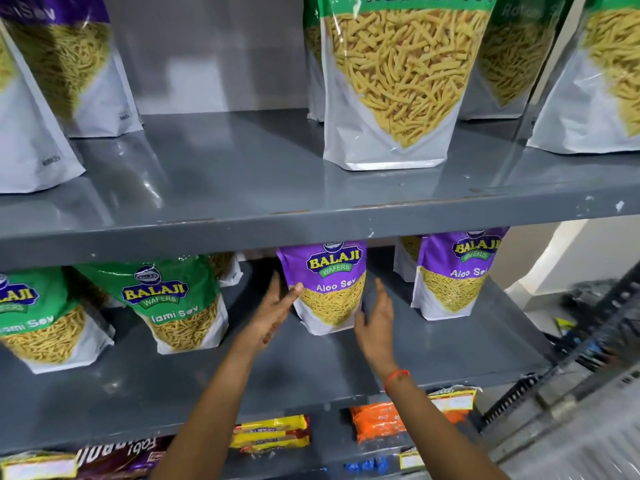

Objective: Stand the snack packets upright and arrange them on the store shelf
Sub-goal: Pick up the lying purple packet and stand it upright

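A purple Aloo Sev packet [327,289] stands upright in the middle of the grey middle shelf [311,368]. My left hand [273,310] is beside its left edge, fingers spread, thumb touching the packet. My right hand [375,318] is at its right edge, fingers apart, just off the packet. Neither hand grips it. A second purple Aloo Sev packet [453,275] stands to the right. Two green Ratlami Sev packets [173,306] [38,323] stand to the left, leaning slightly.
The upper shelf [242,174] carries a large green Ratlami Sev packet [398,81], more behind it and at the right, and purple ones at far left [52,64]. Below, yellow [272,433] and orange packs [377,422] lie flat. A blurred rack [588,348] stands at right.
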A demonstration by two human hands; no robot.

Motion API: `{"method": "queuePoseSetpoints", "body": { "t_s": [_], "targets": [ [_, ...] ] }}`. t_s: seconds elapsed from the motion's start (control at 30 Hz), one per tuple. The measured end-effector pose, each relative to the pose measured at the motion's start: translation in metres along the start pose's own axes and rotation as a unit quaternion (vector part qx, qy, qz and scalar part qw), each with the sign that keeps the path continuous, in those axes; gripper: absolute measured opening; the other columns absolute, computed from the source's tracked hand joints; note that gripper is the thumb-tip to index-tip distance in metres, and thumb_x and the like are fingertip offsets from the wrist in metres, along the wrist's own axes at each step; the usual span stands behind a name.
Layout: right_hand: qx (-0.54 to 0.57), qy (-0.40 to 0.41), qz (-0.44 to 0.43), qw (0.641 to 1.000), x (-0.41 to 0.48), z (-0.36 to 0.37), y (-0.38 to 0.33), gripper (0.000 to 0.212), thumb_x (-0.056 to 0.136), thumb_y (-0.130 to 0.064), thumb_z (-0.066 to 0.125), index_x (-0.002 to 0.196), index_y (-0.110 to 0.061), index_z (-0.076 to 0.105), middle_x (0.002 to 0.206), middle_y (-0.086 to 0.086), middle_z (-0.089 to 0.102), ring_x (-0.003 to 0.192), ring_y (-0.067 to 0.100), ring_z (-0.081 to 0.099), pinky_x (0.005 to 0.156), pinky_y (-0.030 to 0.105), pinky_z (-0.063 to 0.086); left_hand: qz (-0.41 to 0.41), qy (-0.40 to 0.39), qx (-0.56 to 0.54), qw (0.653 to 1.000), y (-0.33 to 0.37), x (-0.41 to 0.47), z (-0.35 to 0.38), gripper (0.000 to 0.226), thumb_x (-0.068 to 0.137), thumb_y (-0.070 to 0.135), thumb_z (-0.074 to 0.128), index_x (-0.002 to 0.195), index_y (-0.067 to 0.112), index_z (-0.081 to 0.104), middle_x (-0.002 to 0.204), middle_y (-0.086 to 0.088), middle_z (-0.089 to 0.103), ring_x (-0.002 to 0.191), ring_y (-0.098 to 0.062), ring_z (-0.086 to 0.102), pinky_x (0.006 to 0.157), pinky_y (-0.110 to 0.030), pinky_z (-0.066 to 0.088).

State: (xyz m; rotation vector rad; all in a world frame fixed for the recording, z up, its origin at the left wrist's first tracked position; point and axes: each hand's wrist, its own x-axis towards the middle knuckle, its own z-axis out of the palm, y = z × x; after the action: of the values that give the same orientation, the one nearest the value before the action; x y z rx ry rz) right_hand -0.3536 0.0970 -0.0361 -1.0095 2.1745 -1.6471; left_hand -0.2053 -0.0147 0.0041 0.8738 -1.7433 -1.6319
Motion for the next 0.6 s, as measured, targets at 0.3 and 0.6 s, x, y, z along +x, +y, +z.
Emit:
{"method": "queuePoseSetpoints", "body": {
  "t_s": [0.3, 0.6],
  "targets": [
    [-0.116, 0.136, -0.218, 0.959, 0.014, -0.067, -0.020, 0.059, 0.078, 0.000, 0.040, 0.135, -0.013, 0.035, 0.146, 0.014, 0.027, 0.136, 0.030, 0.027, 0.114, 0.048, 0.026, 0.285, 0.150, 0.295, 0.900, 0.010, -0.037, 0.139, 0.058, 0.094, 0.044, 0.019, 0.145, 0.028, -0.005, 0.154, 0.016, -0.006, 0.140, 0.009, -0.009, 0.116, -0.012, -0.003],
    [-0.007, 0.009, -0.022, 1.000, 0.081, -0.189, 0.077, 0.114, 0.064, -0.078, 0.044, 0.139, 0.004, 0.021, 0.146, 0.028, 0.029, 0.137, 0.040, 0.027, 0.116, 0.045, 0.022, 0.028, 0.057, 0.140, 0.988, -0.014, 0.041, 0.248, 0.099, 0.071, 0.014, 0.076, 0.145, 0.003, 0.010, 0.155, -0.008, 0.016, 0.142, -0.019, 0.018, 0.106, -0.016, 0.017]
  ]
}}
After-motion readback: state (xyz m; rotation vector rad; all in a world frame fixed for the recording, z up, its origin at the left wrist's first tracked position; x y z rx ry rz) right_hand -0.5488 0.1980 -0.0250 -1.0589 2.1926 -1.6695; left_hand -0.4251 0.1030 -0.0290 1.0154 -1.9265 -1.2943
